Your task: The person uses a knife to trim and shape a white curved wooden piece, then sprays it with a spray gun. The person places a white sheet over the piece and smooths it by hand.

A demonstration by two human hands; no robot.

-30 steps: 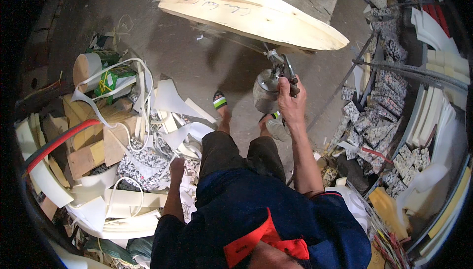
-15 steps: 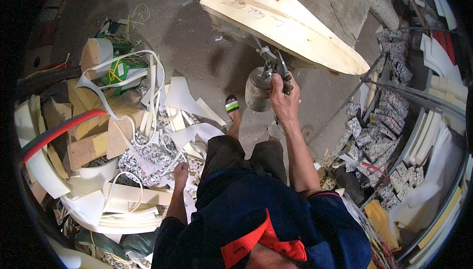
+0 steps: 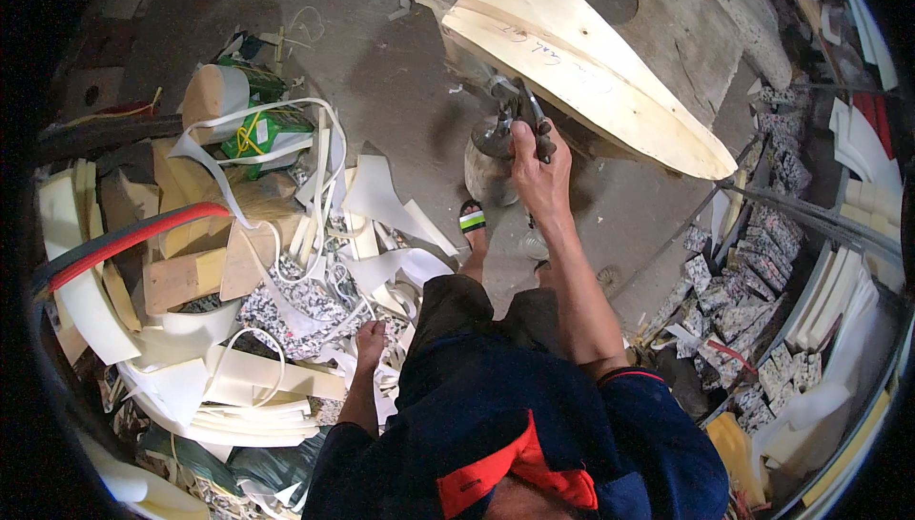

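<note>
My right hand (image 3: pixel 543 177) is closed round the handle of a spray gun (image 3: pixel 503 118), a metal one with a round cup (image 3: pixel 488 175) hanging under it. Its nozzle points at the near side of a pale, tapered wooden piece (image 3: pixel 581 67) with handwriting on top. A faint whitish haze shows between nozzle and wood, and the gun looks blurred. Low at my left side hangs my left hand (image 3: pixel 371 341), its fingers curled in with nothing visible in them. White foam offcuts lie beneath it.
Foam scraps, a speckled foam block (image 3: pixel 295 315) and a red-and-black strip (image 3: pixel 143 239) are heaped on the left. Speckled foam pieces (image 3: pixel 734 282) and stacked sheets (image 3: pixel 829 296) line the right. A grey flat board (image 3: pixel 681 39) lies beyond the wooden piece.
The whole view has shifted, so the surroundings sit further right. Against the wooden piece, the spray gun has moved left along its near side. My left hand still hangs low.
</note>
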